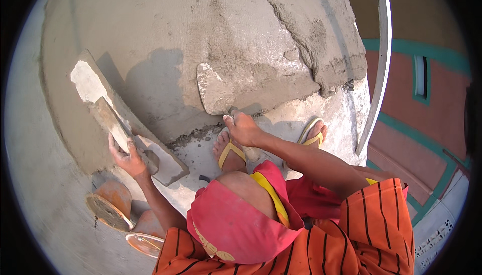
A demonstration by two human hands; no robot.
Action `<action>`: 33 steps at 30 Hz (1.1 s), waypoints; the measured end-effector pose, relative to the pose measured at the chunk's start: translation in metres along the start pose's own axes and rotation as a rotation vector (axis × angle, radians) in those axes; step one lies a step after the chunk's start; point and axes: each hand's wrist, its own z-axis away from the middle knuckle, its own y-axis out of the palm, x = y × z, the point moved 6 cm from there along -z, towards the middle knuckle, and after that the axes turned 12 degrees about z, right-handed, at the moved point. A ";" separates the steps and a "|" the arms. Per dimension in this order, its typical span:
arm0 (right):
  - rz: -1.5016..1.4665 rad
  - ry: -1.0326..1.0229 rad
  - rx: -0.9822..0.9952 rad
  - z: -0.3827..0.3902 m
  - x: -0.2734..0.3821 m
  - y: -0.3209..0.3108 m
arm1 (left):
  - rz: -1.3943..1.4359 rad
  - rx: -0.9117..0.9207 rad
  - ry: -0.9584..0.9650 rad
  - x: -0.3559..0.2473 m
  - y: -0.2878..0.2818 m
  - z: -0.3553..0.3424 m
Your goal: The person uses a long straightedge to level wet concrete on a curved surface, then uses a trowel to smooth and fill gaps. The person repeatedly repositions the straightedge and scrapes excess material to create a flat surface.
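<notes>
My right hand (243, 128) is closed around the handle of a trowel (215, 89). Its wide, mortar-smeared blade rests on or just over the wet grey mortar (201, 29) spread in front of me. On the left, my left hand (125, 157) grips the handle of a long plastering float (168, 162), held at a slant. Pale dried mortar coats part of the float's back and handle. Along the near edge the mortar ends in a rough, crumbly line, and a thick torn ridge of it (301, 54) lies to the right.
My feet in yellow flip-flops (232, 154) stand beside the mortar's near edge. Two orange buckets (113, 199) lie at the lower left. A pale curved edge (384, 49) runs down the right side; beyond it lies a pink and green building (401, 104).
</notes>
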 end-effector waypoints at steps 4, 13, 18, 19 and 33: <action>0.267 -0.150 -0.019 -0.009 0.008 0.029 | -0.028 0.025 0.055 -0.017 0.009 0.002; 0.652 -0.314 0.190 0.031 -0.004 0.029 | -0.113 0.062 0.068 -0.020 0.009 0.002; 0.720 -0.238 -0.127 -0.009 0.006 -0.094 | -0.128 0.078 0.025 -0.021 -0.001 0.004; 0.634 -0.246 -0.127 -0.024 0.011 -0.110 | -0.136 0.048 0.022 -0.021 -0.010 0.008; 0.705 -0.390 0.209 0.001 0.021 0.008 | -0.186 0.154 -0.096 0.020 -0.010 -0.010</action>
